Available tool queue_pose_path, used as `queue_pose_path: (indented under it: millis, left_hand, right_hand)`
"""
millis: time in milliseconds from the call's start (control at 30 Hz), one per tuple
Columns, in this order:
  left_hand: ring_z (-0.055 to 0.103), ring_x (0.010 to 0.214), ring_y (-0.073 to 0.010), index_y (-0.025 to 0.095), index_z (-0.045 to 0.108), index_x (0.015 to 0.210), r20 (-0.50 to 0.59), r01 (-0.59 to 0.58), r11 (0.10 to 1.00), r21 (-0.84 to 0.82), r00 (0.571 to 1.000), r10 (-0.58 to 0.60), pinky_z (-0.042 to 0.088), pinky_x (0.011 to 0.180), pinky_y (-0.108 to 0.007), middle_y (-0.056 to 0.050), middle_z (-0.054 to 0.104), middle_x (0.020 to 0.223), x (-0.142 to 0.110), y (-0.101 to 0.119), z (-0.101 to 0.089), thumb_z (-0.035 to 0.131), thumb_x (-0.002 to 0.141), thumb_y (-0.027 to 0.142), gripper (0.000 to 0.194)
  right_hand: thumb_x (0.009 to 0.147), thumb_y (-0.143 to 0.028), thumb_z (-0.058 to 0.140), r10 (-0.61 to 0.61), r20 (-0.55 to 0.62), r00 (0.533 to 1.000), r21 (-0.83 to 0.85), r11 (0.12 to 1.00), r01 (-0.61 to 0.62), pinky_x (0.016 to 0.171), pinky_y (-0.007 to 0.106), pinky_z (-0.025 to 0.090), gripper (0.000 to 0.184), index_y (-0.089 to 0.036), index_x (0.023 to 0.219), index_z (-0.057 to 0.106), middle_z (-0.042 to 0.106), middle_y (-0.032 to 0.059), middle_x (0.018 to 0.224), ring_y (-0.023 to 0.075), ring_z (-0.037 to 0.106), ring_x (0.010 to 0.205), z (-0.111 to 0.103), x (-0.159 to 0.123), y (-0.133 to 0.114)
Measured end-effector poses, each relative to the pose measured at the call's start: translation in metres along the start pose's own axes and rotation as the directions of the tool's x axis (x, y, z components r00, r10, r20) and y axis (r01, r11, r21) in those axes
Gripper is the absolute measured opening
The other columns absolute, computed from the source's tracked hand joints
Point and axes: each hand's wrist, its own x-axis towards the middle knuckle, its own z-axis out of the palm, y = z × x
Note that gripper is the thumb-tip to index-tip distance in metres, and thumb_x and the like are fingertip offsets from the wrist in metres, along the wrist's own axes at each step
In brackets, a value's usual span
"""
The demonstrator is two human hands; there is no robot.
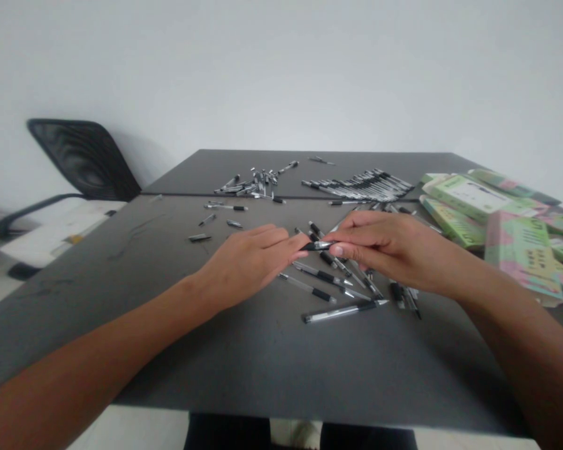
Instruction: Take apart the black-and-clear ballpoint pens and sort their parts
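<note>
Matte charcoal laminate makes up the table [272, 369], a flat, faintly scuffed slab with a thin dark seam running across it, and everything here is placed by it. Over its middle, the person's right hand [394, 250] pinches a slim black-gripped gel pen [316, 246] in a narrow hold between thumb and fingertips, the barrel lying nearly level just above the table. The left hand [251, 259] reaches in from the other side, its fingers together and gently curved, their tips at the pen's other end. Whether they are gripping it or only touching it, I cannot tell.

Beneath both hands, on the table, loose pens [342, 310] lie crossed at odd angles, their clear ribbed barrels glinting beside black rubbery grips and pointed metal tips. Past the seam, near the far edge of the table, a neat slanted row of pens [361, 185] lies side by side, with a tangled cluster of pens [256, 184] to its left. Short black-and-clear pen pieces [199, 237] are scattered toward the table's left side.

Over the table's right end lies a slumped heap of flat cardboard boxes [492, 212], printed in pale green and pink, their glossy panels overlapping. Beyond the table's left corner stands a black mesh chair [84, 159] with a curved back and a thin armrest, against a smooth white wall [281, 75].
</note>
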Motion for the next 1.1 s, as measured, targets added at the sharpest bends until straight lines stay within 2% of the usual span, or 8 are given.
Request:
queue_pose_path:
  millis: [200,500,633,733,833,933,1000,1100]
  left_hand:
    - [0.062,0.084,-0.0213,0.014,0.066,0.125,0.050,-0.033,0.999,0.007,0.998,0.033,0.045,0.078,-0.034,-0.006,0.074,0.096,0.001,-0.001,0.003,0.037,0.119,0.030,0.034]
    - [0.064,0.080,-0.0211,0.014,0.065,0.120,-0.008,-0.083,0.996,0.038,0.997,0.083,0.046,0.074,-0.034,-0.006,0.075,0.094,0.001,-0.002,0.008,0.034,0.120,0.030,0.035]
    - [0.067,0.077,-0.0195,0.014,0.066,0.117,-0.057,-0.009,0.998,-0.067,0.998,0.005,0.048,0.073,-0.032,-0.005,0.075,0.091,0.003,-0.004,0.004,0.030,0.121,0.037,0.043]
    - [0.073,0.081,-0.0190,0.016,0.066,0.121,-0.081,0.110,0.971,-0.213,0.988,-0.130,0.051,0.073,-0.029,-0.005,0.078,0.094,0.003,-0.001,0.000,0.028,0.120,0.044,0.048]
    - [0.071,0.069,-0.0168,0.018,0.066,0.109,-0.028,0.191,0.917,-0.349,0.976,-0.214,0.049,0.065,-0.027,-0.001,0.075,0.083,0.002,0.007,0.001,0.028,0.120,0.044,0.048]
    - [0.070,0.064,-0.0158,0.020,0.062,0.092,-0.025,0.193,0.879,-0.436,0.974,-0.226,0.049,0.065,-0.027,0.000,0.072,0.075,0.000,0.013,0.006,0.026,0.120,0.042,0.051]
    - [0.073,0.067,-0.0170,0.020,0.062,0.092,-0.043,0.190,0.870,-0.455,0.971,-0.234,0.050,0.067,-0.028,-0.001,0.074,0.077,-0.001,0.016,0.008,0.025,0.120,0.042,0.051]
    - [0.075,0.075,-0.0199,0.019,0.065,0.098,-0.064,0.172,0.884,-0.434,0.973,-0.220,0.051,0.070,-0.031,-0.003,0.077,0.084,0.000,0.019,0.007,0.027,0.120,0.042,0.049]
  right_hand:
    - [0.110,-0.044,0.058,0.013,0.011,1.000,0.011,1.000,-0.013,0.080,0.032,0.051,0.034,-0.026,0.116,0.086,0.077,0.0084,0.100,0.0215,0.071,0.090,0.003,0.000,0.001]
    - [0.111,-0.038,0.059,0.002,-0.001,1.000,0.020,1.000,-0.002,0.076,0.028,0.049,0.030,-0.024,0.116,0.085,0.073,0.0054,0.094,0.0165,0.068,0.084,0.004,0.001,0.001]
    - [0.106,-0.045,0.068,0.089,-0.171,0.981,0.126,0.990,-0.067,0.064,0.027,0.047,0.032,-0.025,0.124,0.085,0.072,0.0028,0.084,0.0146,0.064,0.074,0.011,0.002,0.002]
    - [0.096,-0.051,0.079,0.201,-0.251,0.947,0.290,0.949,-0.124,0.056,0.026,0.047,0.045,-0.027,0.134,0.081,0.079,0.0051,0.100,0.0143,0.064,0.072,0.024,0.005,0.001]
    - [0.098,-0.044,0.078,0.145,-0.280,0.949,0.354,0.934,-0.038,0.070,0.028,0.057,0.025,-0.029,0.117,0.086,0.080,0.0069,0.124,0.0174,0.072,0.093,0.039,0.010,-0.001]
    - [0.103,-0.035,0.073,0.065,-0.326,0.943,0.379,0.923,0.067,0.100,0.033,0.057,0.015,-0.029,0.105,0.087,0.080,0.0054,0.123,0.0192,0.071,0.118,0.052,0.014,-0.005]
    - [0.104,-0.034,0.072,0.084,-0.326,0.942,0.427,0.902,0.067,0.110,0.035,0.053,0.015,-0.029,0.105,0.086,0.080,0.0048,0.123,0.0193,0.070,0.124,0.057,0.015,-0.008]
    - [0.106,-0.041,0.069,0.212,-0.276,0.937,0.548,0.836,-0.028,0.111,0.036,0.053,0.020,-0.030,0.112,0.084,0.079,0.0050,0.130,0.0200,0.071,0.123,0.058,0.014,-0.010]
